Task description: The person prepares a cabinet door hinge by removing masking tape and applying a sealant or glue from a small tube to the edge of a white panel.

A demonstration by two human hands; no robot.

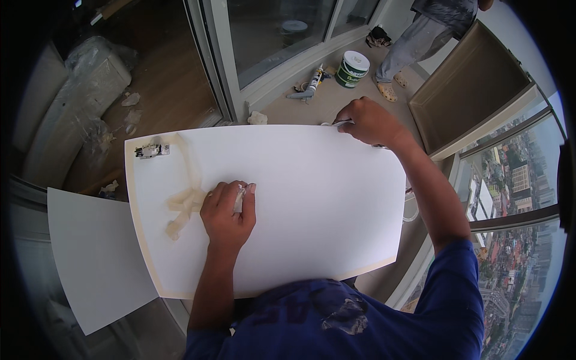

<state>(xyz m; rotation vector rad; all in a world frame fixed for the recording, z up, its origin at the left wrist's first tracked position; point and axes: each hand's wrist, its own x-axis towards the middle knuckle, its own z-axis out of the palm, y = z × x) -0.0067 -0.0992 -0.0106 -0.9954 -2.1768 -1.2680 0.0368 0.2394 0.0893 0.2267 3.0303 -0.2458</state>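
A white cabinet door panel [312, 204] lies flat in front of me, with beige masking tape along its left and near edges. My left hand [229, 210] rests on it, fingers curled round a crumpled white wad [239, 199], perhaps paper. At the far edge, toward the right, my right hand [367, 122] grips a thin flat metal blade [343, 123], its tip at the panel's edge; the handle is hidden in the fist. Loose masking tape [187, 203] lies crumpled left of my left hand. A metal hinge [152, 150] sits at the far left corner; another metal piece shows beneath my right wrist.
Beyond the panel stand a caulking gun [312, 83], a green-and-white bucket [352, 69] and another person's legs [414, 48]. A brown cabinet door [474, 90] leans at the right, beside windows. Another white panel [99, 252] lies at the left, near a plastic-wrapped sofa [99, 78].
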